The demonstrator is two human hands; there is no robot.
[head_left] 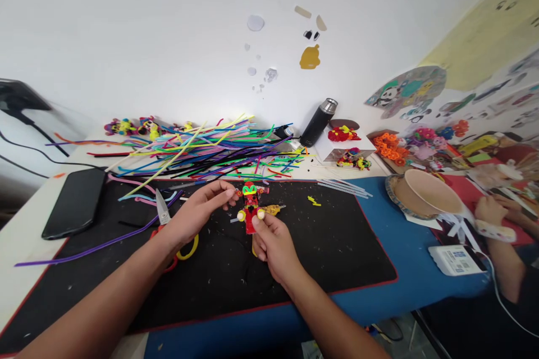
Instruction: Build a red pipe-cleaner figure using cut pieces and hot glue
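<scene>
One Camera, Watching From Above

It is riding on the wearer's head, facing forward and tilting down over the left hand [213, 202] and right hand [273, 241]. I'm seeing it hanging near both forearms [126, 277], this side of the grip, and taking in the white wall [168, 39] beyond it.

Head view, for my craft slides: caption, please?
Right hand holding a colourful figure, left hand beside it, above a black mat; pipe cleaners behind.
</scene>
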